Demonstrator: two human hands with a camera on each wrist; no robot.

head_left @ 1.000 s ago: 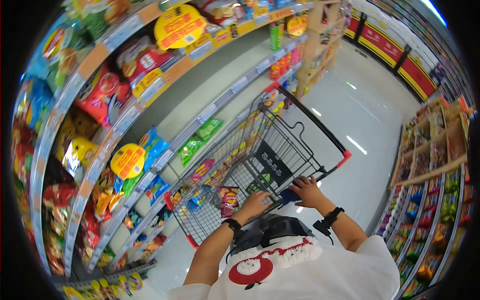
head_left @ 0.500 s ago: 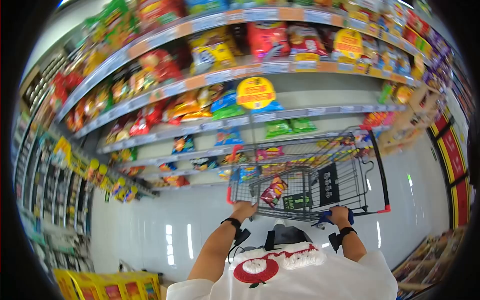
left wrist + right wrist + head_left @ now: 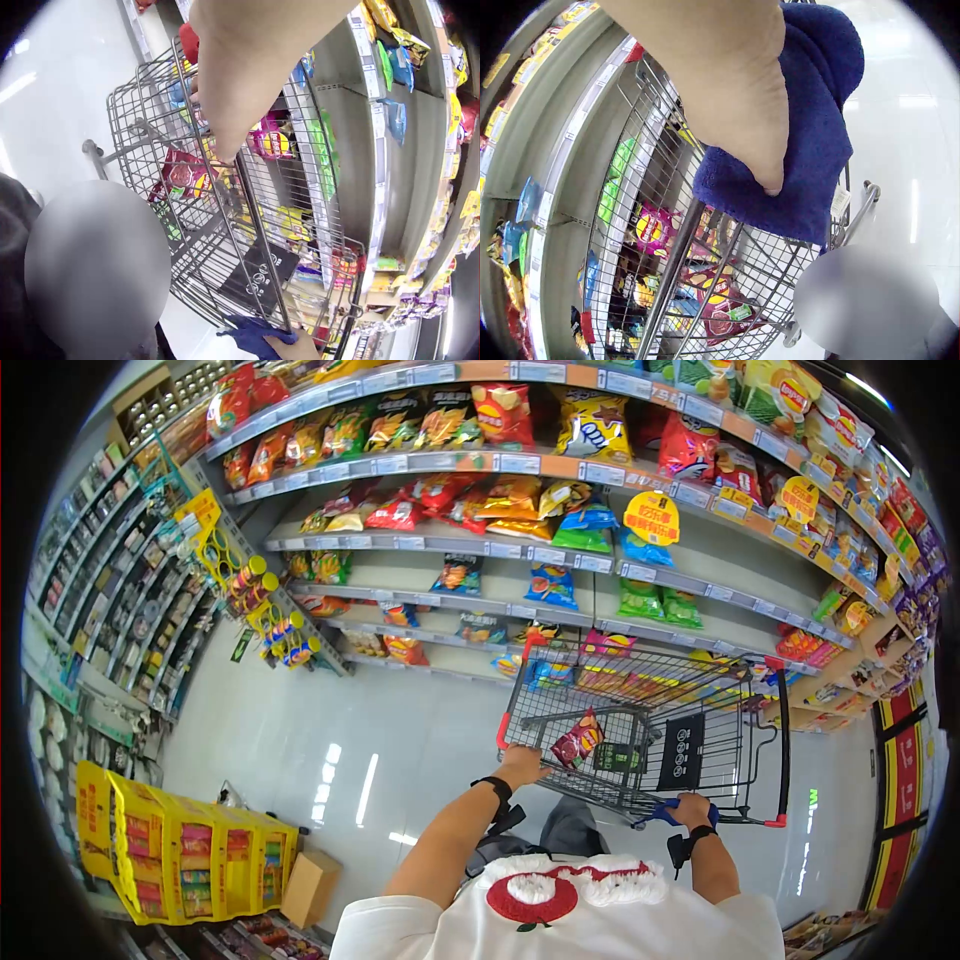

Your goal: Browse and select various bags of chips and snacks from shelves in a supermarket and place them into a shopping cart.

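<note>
A metal shopping cart [image 3: 730, 705] with red corner caps stands side-on in front of the person. My left hand [image 3: 522, 765] grips its near top rim close to the red front corner; in the left wrist view the thumb lies along the wire edge. Farther along the same rim, toward the handle, my right hand [image 3: 690, 812] holds a dark blue cloth [image 3: 810, 142] against the rim, thumb pressed onto the fabric. A dark red chip bag [image 3: 578, 738] lies inside the cart, beside a green printed panel [image 3: 620, 758]. A black sign [image 3: 682, 750] hangs nearer the handle.
Shelves of chip bags [image 3: 590, 425] run along the aisle just beyond the cart. At the lower left stands a yellow display stand [image 3: 185, 850] next to a cardboard box [image 3: 310, 887]. Another shelf rack [image 3: 110, 590] is at far left, with shiny floor [image 3: 400, 710] between.
The head view has swung left, showing more shelving and the yellow stand. My left hand has shifted along the rim to the front corner, away from the right hand, which stays at the blue cloth.
</note>
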